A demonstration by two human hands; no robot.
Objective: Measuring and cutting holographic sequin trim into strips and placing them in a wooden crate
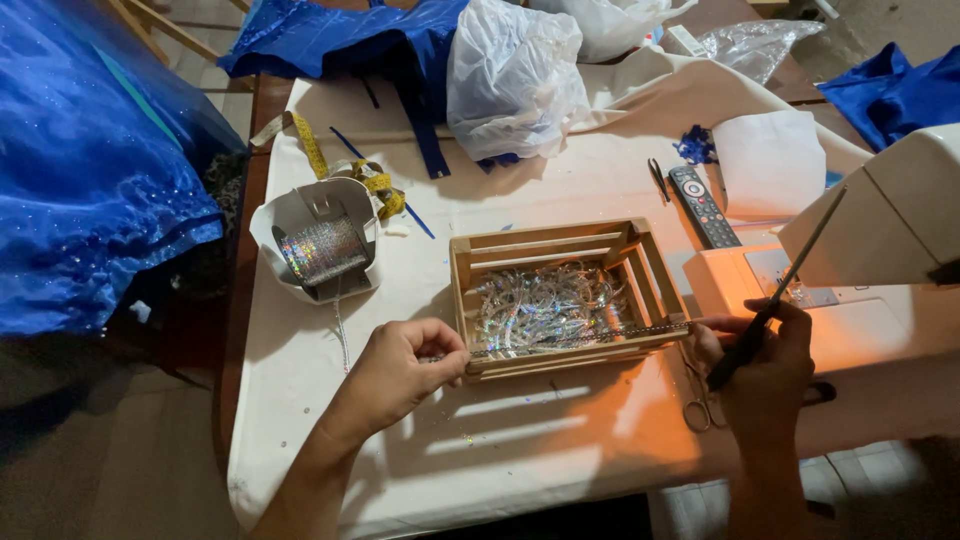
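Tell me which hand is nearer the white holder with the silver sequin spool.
Left. The left hand lies just below and right of the white holder with the silver sequin spool; the right hand is beyond the wooden slatted crate.
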